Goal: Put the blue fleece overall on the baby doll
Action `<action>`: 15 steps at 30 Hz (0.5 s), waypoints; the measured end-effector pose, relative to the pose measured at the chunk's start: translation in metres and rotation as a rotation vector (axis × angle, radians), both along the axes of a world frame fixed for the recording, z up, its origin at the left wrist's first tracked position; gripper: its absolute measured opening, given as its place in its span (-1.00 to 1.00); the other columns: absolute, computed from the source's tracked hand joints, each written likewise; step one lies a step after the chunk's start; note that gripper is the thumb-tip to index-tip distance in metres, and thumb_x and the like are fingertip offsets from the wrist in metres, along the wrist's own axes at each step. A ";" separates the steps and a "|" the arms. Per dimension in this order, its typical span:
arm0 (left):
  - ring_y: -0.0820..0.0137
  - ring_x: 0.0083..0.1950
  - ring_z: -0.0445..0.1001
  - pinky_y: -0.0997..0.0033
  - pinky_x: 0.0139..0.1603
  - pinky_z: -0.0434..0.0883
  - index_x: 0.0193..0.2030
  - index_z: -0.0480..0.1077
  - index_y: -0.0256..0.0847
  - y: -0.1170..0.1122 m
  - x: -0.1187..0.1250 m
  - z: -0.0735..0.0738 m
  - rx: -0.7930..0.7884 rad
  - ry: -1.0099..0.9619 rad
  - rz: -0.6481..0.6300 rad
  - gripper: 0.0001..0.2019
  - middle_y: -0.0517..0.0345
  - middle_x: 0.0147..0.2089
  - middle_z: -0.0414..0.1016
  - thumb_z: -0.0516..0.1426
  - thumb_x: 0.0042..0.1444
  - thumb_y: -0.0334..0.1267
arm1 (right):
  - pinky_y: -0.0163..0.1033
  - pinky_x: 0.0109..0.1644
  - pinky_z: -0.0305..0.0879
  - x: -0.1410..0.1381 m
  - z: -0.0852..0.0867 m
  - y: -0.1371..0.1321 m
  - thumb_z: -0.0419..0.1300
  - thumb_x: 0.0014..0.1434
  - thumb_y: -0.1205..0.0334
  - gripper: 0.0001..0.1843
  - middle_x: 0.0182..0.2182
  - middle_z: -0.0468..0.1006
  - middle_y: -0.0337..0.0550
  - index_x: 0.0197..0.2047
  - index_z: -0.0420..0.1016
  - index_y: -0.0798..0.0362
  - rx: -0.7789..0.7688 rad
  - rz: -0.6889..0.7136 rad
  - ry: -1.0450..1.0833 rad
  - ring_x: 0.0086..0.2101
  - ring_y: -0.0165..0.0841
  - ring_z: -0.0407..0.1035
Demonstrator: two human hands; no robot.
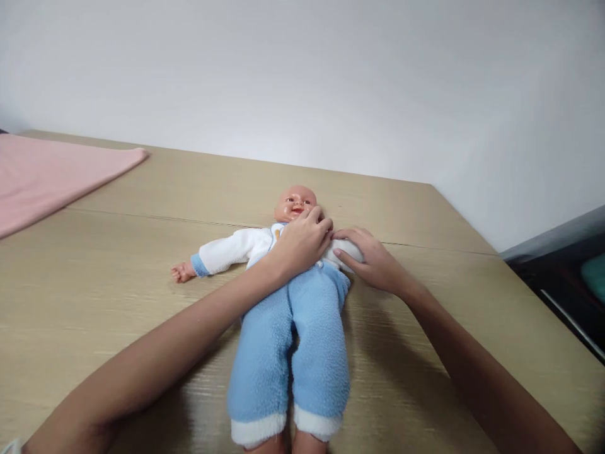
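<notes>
A baby doll (269,328) in a blue and white fleecy outfit lies on its back on the table, head away from me. My left hand (307,236) rests over the doll's chest and shoulder, its fingers curled onto the white fabric near the other hand. Around the white sleeve (347,252) on the doll's right-hand side in view, my right hand (368,255) is closed, thumb below and fingers above. The end of that sleeve is hidden by my hand. The doll's other arm (224,252) stretches out to the left, its small hand bare.
On the left of the wooden table (118,296) lies a pink cloth (57,173). A pale wall (302,82) rises behind the table. Beyond the table's right edge is a dark object (567,277) with something green in it.
</notes>
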State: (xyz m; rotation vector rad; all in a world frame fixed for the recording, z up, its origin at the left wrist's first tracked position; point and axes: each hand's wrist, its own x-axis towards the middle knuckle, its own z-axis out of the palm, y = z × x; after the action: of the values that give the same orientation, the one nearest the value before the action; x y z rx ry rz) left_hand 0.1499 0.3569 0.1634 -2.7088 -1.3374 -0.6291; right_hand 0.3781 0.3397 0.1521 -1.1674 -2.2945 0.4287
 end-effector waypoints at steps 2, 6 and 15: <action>0.07 0.16 0.53 0.10 0.16 0.47 0.10 0.57 -0.26 0.001 -0.001 0.000 0.046 -0.043 -0.033 -0.70 -0.16 0.16 0.56 0.01 0.65 -0.22 | 0.14 0.35 0.41 -0.008 -0.004 0.010 0.14 0.55 0.05 -0.74 0.07 0.72 0.02 0.07 0.62 -0.06 -0.014 -0.038 0.002 0.13 -0.01 0.55; -0.02 0.21 0.47 -0.06 0.33 0.39 0.09 0.56 -0.22 -0.002 -0.002 0.005 0.120 -0.074 -0.073 -0.71 -0.19 0.20 0.59 0.02 0.64 -0.19 | 0.10 0.22 0.46 -0.018 -0.009 0.033 0.07 0.50 0.16 -0.74 -0.11 0.71 0.01 -0.15 0.58 -0.05 -0.047 -0.114 -0.049 -0.01 -0.04 0.54; 0.08 0.30 0.49 0.02 0.47 0.36 0.08 0.53 -0.15 -0.035 -0.046 0.003 0.023 -0.421 -0.106 -0.80 -0.07 0.16 0.61 0.07 0.59 -0.23 | 0.13 0.20 0.45 -0.030 -0.016 -0.050 0.16 0.54 0.09 -0.82 0.00 0.63 0.05 0.06 0.55 -0.08 0.212 -0.226 0.238 0.02 0.01 0.50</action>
State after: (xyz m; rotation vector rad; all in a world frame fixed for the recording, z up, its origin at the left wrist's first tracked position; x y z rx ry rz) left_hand 0.1036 0.3219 0.1666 -2.7412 -1.2457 -1.2728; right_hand 0.3484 0.2899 0.1359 -1.1829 -1.9277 0.2199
